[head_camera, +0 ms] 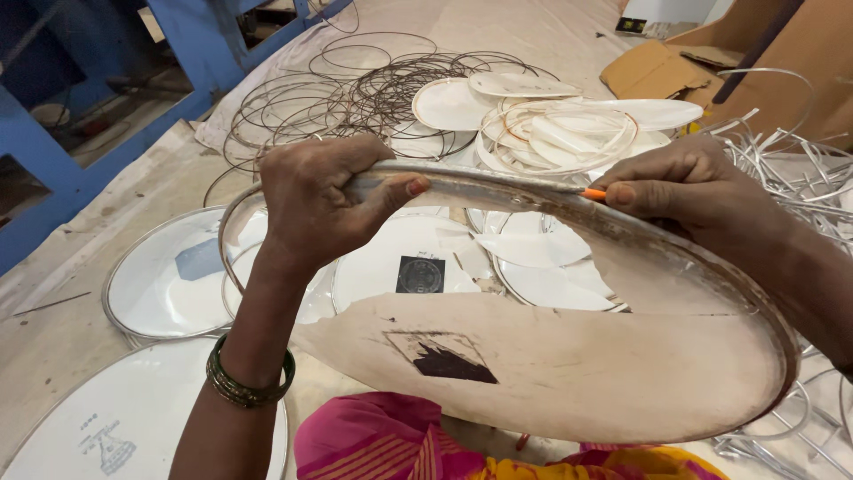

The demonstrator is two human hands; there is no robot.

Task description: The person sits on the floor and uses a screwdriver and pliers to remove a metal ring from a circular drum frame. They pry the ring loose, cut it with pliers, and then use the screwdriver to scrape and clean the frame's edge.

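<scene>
A worn drumhead (569, 364), its brownish skin torn and partly cut away from its metal hoop, is held up in front of the person, tilted so that its far rim is highest and its near edge hangs over a pink and orange garment (391, 440). The left hand (324, 200) is closed over the top of the hoop at the left, fingers curled over the rim and thumb pressed along it. The right hand (684, 182) is closed at the rim further right, pinching a small orange-tipped tool (593, 194) against the hoop's edge; most of that tool is hidden inside the fist, so its kind cannot be made out. A green bangle (249, 378) circles the left wrist. Below and behind the held drumhead, white drumheads (169, 280) lie flat on a cloth-covered floor (62, 329), several partly hidden by the arms and the torn skin. Further back lies a tangle of bare wire hoops (355, 89) beside a pile of cut white skins (551, 124). At the right edge, bent metal strips (791, 169) are cut off by the frame, and cardboard (657, 67) lies beyond them. A blue metal frame (53, 151) stands at the left.
</scene>
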